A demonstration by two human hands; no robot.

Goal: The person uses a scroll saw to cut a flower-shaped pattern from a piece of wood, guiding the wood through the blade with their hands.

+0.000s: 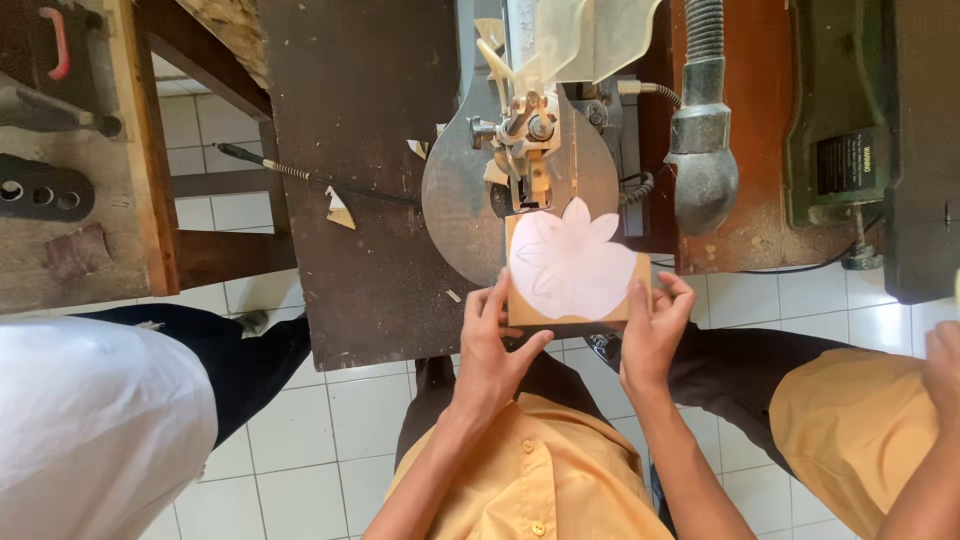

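**Inspector:** Count the hands at the saw.

**Assistant:** 2 belong to the wearer. The left hand (497,345) grips the near left edge of 1 wooden board (622,292), thumb on top and fingers curled at its side. The right hand (655,325) pinches the near right corner of the same board, fingertips on its edge. Part of a 3rd hand (943,368), another person's, shows at the far right edge; whether it is open or closed I cannot tell.

**Inspector:** Location of the board?

**Assistant:** It lies flat on 1 round metal saw table (455,205), its near edge overhanging toward the wearer. 1 paper pattern (570,262), pale, with a drawn flower of petals, covers most of its top. The far edge of the board sits right at the blade clamp (527,135) of the scroll saw.

**Inspector:** Surroundings?

**Assistant:** 1 dark wooden bench (350,200) carries the saw. 1 clear guard (590,35) hangs above the clamp. 1 grey metal hose nozzle (702,170) stands to the right. 1 green machine (840,110) sits further right. About 3 wood offcuts (338,210) lie on the bench to the left. 2 other people are partly in view: 1 white-clad figure (95,420) near left, 1 in orange clothing (855,430) near right. White floor tiles (300,440) lie below.
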